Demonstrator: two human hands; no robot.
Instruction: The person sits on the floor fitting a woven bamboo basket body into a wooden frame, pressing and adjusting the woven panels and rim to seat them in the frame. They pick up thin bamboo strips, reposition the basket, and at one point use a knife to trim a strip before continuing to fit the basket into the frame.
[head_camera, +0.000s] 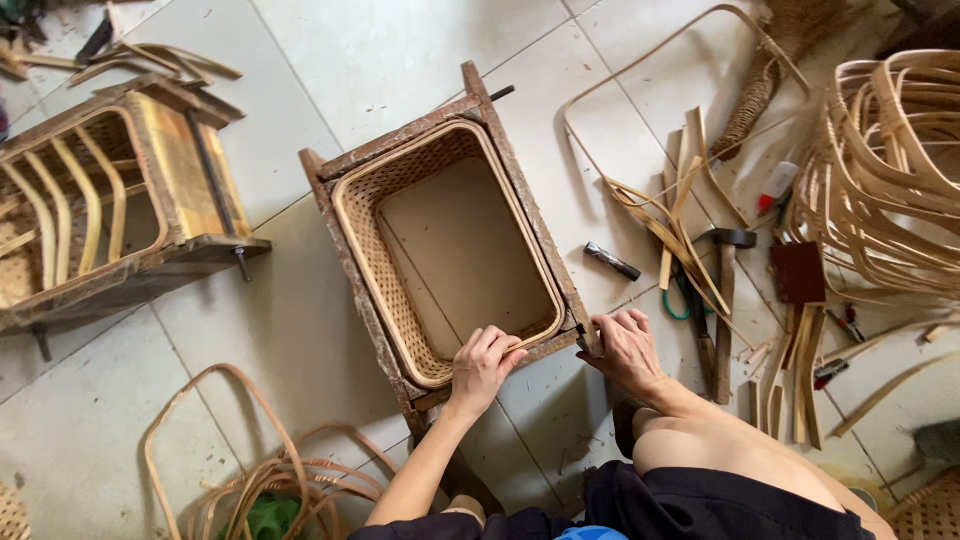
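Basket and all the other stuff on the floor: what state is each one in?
Basket: upright in a wooden frame, open on top, empty.
Frame: stands on the tiles around the basket.
Left hand: fingers curled over the basket's near rim.
Right hand: grips the frame's near corner.
Second frame: tipped on its side.
Hammer: lying flat.

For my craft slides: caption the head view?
Left hand presses the woven rattan basket's rim inside a wooden frame; right hand grips the frame's corner.
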